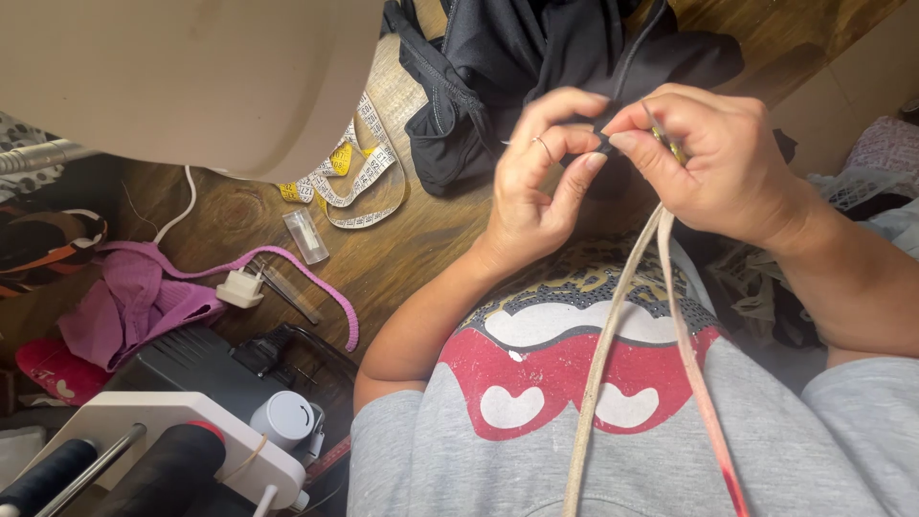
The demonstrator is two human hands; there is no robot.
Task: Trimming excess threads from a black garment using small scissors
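Note:
My left hand (541, 182) and my right hand (713, 158) meet fingertip to fingertip over a black garment (517, 57) on the wooden table (421, 230). Both pinch a small bit of the black fabric between them. My right hand also grips a thin metal tool with a yellowish handle (670, 144), partly hidden by the fingers. A beige strap (622, 316) hangs from under my right hand down over my grey printed shirt (593, 383). A ring sits on a left finger.
A cream sewing machine body (191, 77) fills the upper left. A yellow-and-white measuring tape (359, 177), a small clear case (306, 235), a white plug (239, 287), pink fabric (134, 297) and black thread spools on a white stand (144, 450) lie at left.

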